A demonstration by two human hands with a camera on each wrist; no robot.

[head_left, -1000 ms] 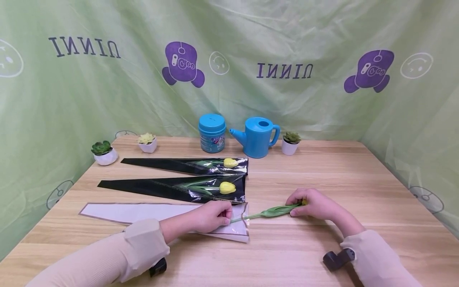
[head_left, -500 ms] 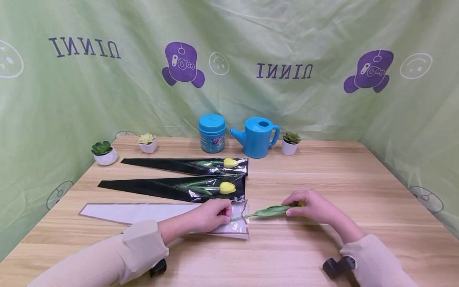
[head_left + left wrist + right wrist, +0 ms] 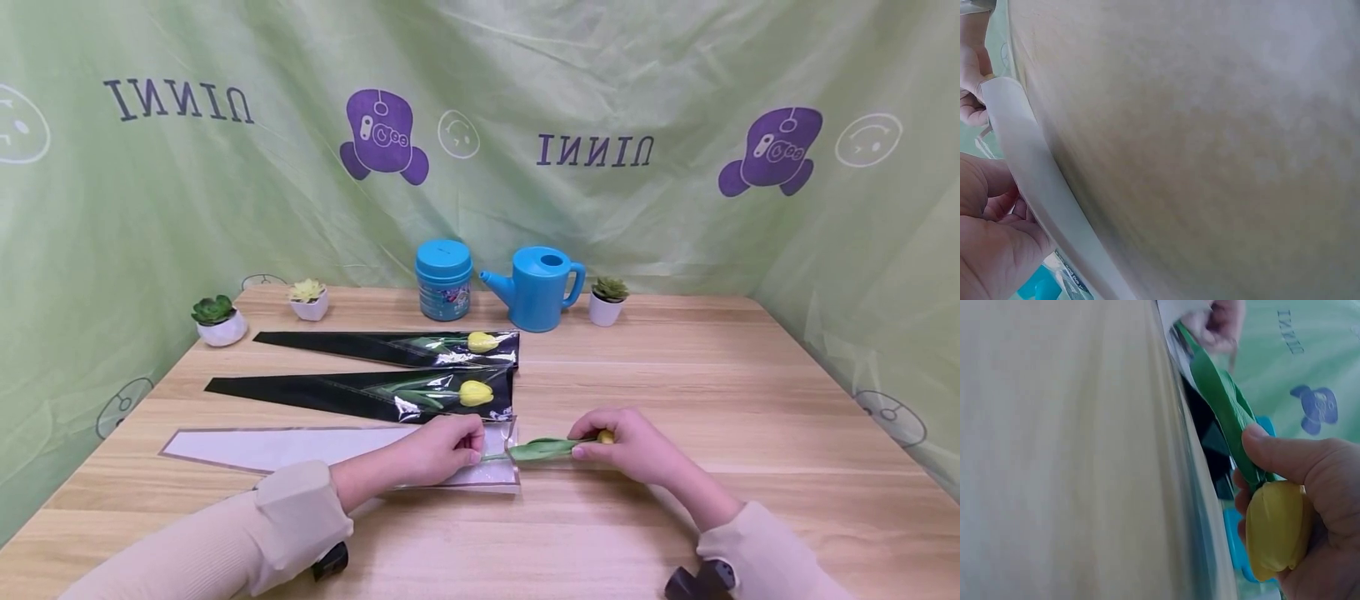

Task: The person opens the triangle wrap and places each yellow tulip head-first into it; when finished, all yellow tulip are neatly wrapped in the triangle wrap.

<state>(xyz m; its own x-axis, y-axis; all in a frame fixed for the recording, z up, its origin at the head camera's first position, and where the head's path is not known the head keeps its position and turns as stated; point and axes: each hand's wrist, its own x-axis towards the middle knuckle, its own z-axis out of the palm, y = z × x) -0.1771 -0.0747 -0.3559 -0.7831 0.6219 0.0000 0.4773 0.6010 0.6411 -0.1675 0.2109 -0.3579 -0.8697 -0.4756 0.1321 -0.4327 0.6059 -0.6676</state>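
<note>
My right hand (image 3: 622,442) pinches a yellow tulip (image 3: 1277,525) just below its bloom, between thumb and fingers. The tulip's green leaf (image 3: 542,450) points left, its tip overlapping the open end of a white flower sleeve (image 3: 300,447) with a brown border and clear front. Inside that end, the thin stem runs toward my left hand (image 3: 438,452), which pinches the sleeve with curled fingers. Seen from the left wrist, the sleeve (image 3: 1029,144) stands slightly raised at the fingers. My left hand hides the stem's lower end in the head view.
Behind the white sleeve lie two black sleeves (image 3: 300,395), each with a yellow tulip inside. Along the back of the wooden table (image 3: 750,375) stand a blue jar (image 3: 443,279), a blue watering can (image 3: 537,287) and a potted succulent (image 3: 607,300). Two more succulents (image 3: 219,320) stand back left.
My right hand has moved left with the tulip, and its leaf has reached the sleeve's opening. The left hand has stayed nearly still; the white sleeve has shifted slightly left.
</note>
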